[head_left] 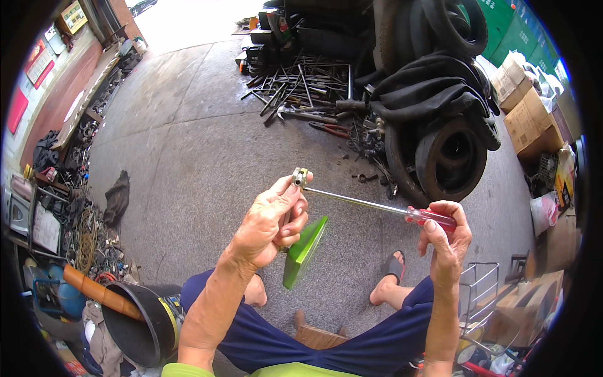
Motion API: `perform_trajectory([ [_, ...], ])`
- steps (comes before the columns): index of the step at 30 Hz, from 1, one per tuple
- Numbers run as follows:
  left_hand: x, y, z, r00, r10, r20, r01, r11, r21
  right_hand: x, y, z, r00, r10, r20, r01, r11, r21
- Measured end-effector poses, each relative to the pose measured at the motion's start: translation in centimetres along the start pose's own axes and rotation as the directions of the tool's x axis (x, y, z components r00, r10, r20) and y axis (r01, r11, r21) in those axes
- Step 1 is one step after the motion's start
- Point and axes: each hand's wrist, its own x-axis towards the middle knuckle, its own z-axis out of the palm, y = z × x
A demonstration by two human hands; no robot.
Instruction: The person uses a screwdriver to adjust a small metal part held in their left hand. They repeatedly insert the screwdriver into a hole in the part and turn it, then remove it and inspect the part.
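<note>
My left hand [276, 223] pinches a small metal fitting [299, 177] with a hole in it, up in front of me. My right hand [447, 235] grips the clear red handle of a long screwdriver [361, 201], whose steel shaft reaches across to the fitting, its tip at or beside it. Below and behind my left hand is a bright green flat object [304, 251] between my feet; how it rests is unclear.
Tyres and inner tubes [452, 157] and scattered tools [301, 88] lie ahead. Cardboard boxes [527, 113] and a wire rack [477, 283] stand right. A black bucket [141, 330] and tangled cables [88, 251] are left. A wooden seat edge [319, 334] is below.
</note>
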Motion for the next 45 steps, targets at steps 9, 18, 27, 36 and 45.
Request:
perform_trajectory([
  [9,-1.1,-0.4,1.4,0.991,0.134,0.0,-0.13,0.967,0.22,-0.8,0.0,-1.2,0.999,0.031,0.041,-0.035,0.995,0.095],
  [18,-0.3,-0.9,2.3,0.995,0.022,-0.098,-0.004,0.983,0.185,-2.1,-0.5,-2.0,0.999,0.045,-0.006,-0.045,0.998,0.054],
  [27,0.7,-1.7,1.9,0.983,-0.011,-0.183,0.048,0.979,0.198,-2.1,-0.3,-2.5,0.998,0.056,0.025,-0.056,0.998,0.013],
  [36,0.3,-1.4,1.5,0.999,0.0,-0.034,0.001,0.999,0.033,-1.6,-0.2,-2.0,0.999,0.03,0.02,-0.03,1.0,0.0],
  [45,0.2,-0.8,2.0,0.997,0.067,0.044,-0.069,0.996,0.061,-1.1,-0.2,-1.8,0.999,0.048,0.003,-0.048,0.998,0.028],
])
